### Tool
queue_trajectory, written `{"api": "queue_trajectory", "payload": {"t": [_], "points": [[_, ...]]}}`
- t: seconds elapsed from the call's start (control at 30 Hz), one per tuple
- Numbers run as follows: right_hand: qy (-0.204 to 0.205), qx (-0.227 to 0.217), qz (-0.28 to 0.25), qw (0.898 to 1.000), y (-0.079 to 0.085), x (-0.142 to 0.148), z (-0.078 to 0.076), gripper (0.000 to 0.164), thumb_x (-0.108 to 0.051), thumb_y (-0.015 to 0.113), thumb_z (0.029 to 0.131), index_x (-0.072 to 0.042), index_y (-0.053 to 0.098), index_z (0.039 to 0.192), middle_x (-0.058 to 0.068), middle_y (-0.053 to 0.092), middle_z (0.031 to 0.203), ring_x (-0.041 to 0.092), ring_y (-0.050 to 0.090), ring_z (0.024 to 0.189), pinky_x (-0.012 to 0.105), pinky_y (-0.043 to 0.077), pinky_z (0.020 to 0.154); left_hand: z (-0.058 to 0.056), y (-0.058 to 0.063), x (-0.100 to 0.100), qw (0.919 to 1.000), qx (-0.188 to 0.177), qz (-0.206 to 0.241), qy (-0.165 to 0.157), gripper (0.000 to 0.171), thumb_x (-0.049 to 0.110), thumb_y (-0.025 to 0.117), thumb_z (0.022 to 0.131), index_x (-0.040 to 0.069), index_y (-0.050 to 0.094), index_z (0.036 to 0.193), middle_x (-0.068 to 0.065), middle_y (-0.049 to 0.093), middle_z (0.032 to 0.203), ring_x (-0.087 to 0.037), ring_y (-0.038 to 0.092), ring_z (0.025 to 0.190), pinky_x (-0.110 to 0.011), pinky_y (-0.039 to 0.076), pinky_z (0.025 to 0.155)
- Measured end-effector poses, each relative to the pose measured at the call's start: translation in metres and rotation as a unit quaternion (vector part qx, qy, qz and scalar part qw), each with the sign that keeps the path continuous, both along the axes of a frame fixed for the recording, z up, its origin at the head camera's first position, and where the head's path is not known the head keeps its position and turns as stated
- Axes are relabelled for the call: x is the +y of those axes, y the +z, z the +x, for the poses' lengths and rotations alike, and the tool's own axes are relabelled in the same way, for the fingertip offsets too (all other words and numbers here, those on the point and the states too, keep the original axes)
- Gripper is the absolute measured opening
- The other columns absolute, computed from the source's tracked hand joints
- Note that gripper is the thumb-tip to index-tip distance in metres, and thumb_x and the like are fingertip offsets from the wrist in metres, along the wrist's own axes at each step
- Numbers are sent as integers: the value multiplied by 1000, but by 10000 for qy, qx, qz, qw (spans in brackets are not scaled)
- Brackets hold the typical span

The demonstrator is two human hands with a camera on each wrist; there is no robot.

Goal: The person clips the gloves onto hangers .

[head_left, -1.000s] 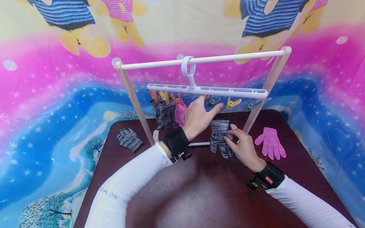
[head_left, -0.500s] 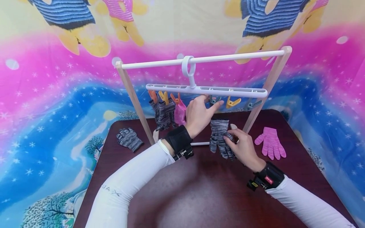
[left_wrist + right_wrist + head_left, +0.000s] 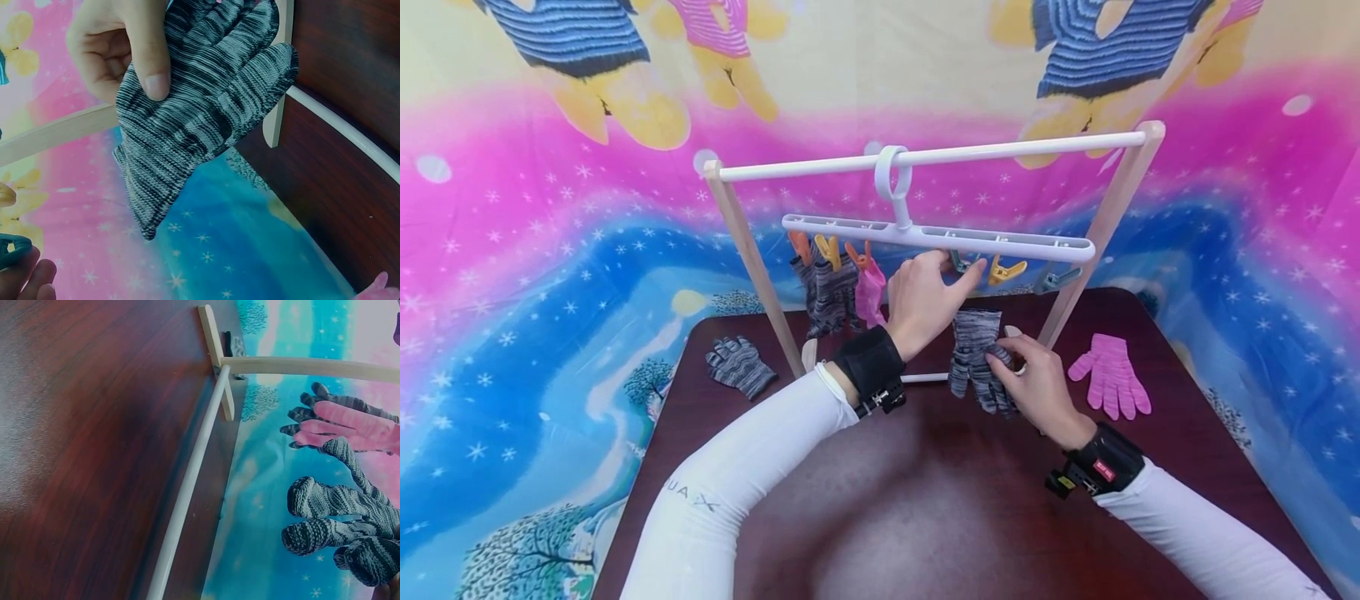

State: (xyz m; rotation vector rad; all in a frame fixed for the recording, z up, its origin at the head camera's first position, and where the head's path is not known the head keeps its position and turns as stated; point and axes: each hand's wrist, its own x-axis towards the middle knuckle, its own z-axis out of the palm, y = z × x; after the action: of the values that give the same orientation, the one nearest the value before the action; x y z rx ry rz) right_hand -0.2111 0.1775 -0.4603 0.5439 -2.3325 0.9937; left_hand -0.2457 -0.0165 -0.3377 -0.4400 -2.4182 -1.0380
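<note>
My left hand (image 3: 957,267) is raised under the white clip hanger (image 3: 1037,246) and pinches a teal clip (image 3: 962,262) between thumb and index finger. In the left wrist view that clip (image 3: 9,250) sits at the bottom left edge beside my fingertips (image 3: 32,278). My right hand (image 3: 1006,360) holds a grey striped glove (image 3: 972,343) upright just below the clip, thumb pressed on the fabric. The left wrist view shows the glove (image 3: 200,119) close up, pinched by the right hand (image 3: 112,50). Its fingers (image 3: 337,519) hang in the right wrist view.
The hanger hooks over a white rod (image 3: 1000,151) on a wooden rack. Grey gloves (image 3: 829,293) and a pink glove (image 3: 871,293) hang from orange and yellow clips at the left. On the dark table (image 3: 925,517) lie a grey glove (image 3: 739,367) and a pink glove (image 3: 1111,377).
My left hand has moved up a little and closed on the teal clip; the hanger has shifted slightly left. The right hand has raised the glove a touch.
</note>
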Motion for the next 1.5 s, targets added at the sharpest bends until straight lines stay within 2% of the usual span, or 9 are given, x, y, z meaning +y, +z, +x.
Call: {"api": "queue_trajectory", "payload": {"t": [0.07, 0.23, 0.3, 0.43, 0.7, 0.9, 1.27, 1.4, 1.5], "points": [[3, 15, -47, 10000, 1, -1, 0, 20, -5, 80, 84, 0, 74, 101, 9, 66, 79, 13, 56, 68, 11, 39, 62, -1, 0, 0, 10000, -8, -31, 7, 42, 50, 65, 95, 14, 62, 74, 1, 43, 56, -13, 39, 50, -22, 19, 48], [56, 67, -196, 9998, 4, -4, -1, 19, -3, 80, 83, 1, 73, 101, 10, 65, 80, 12, 54, 68, 11, 38, 62, -1, 1, 1, 10000, -23, -66, -29, 38, 49, 63, 97, 15, 67, 79, 1, 61, 63, -11, 49, 56, -23, 26, 52], [66, 109, -247, 9996, 5, -6, -2, 19, -3, 80, 84, 1, 73, 101, 9, 64, 80, 12, 52, 68, 11, 37, 61, -2, 2, 1, 9999, 9, -103, -12, 39, 49, 62, 97, 15, 67, 79, 1, 63, 64, -11, 53, 58, -23, 28, 54], [60, 218, -328, 9992, 9, -8, -4, 18, -3, 80, 84, 0, 73, 101, 8, 64, 81, 12, 52, 67, 12, 36, 60, -3, 2, 0, 9998, 69, -178, 46, 38, 47, 62, 98, 16, 65, 76, 1, 61, 62, -12, 58, 61, -24, 30, 56], [19, 408, -391, 9984, 15, -14, -6, 17, -3, 80, 83, -1, 74, 99, 9, 67, 82, 11, 52, 68, 11, 35, 61, -2, 3, -4, 9995, 15, -256, 171, 40, 50, 59, 98, 19, 65, 74, 3, 53, 57, -12, 58, 60, -26, 32, 55], [82, 777, -285, 9965, 16, -17, -5, 21, 2, 80, 80, 0, 73, 99, 10, 66, 83, 12, 52, 66, 12, 36, 62, -3, 2, -5, 9995, 47, -271, 165, 40, 48, 59, 99, 19, 63, 71, 3, 50, 55, -12, 55, 58, -25, 31, 55], [162, 1286, -26, 9916, 18, -21, -3, 19, 3, 76, 79, 0, 70, 97, 11, 66, 85, 20, 60, 74, 29, 45, 69, -3, 3, -6, 9994, 112, -266, 207, 37, 45, 60, 99, 18, 66, 73, 3, 53, 55, -13, 56, 57, -26, 31, 54], [145, 1195, -201, 9925, 17, -23, -3, 22, 5, 76, 79, 0, 70, 99, 11, 66, 85, 19, 59, 73, 24, 43, 67, -3, 3, -6, 9993, 126, -270, 224, 36, 44, 60, 99, 19, 66, 74, 2, 55, 56, -13, 57, 57, -26, 31, 53], [77, 937, -429, 9946, 16, -24, -4, 24, 4, 80, 78, 0, 71, 100, 11, 68, 85, 16, 57, 70, 17, 41, 65, -3, 2, -5, 9993, 112, -284, 227, 36, 45, 59, 100, 19, 67, 75, 3, 56, 57, -13, 56, 57, -26, 32, 53]]}}
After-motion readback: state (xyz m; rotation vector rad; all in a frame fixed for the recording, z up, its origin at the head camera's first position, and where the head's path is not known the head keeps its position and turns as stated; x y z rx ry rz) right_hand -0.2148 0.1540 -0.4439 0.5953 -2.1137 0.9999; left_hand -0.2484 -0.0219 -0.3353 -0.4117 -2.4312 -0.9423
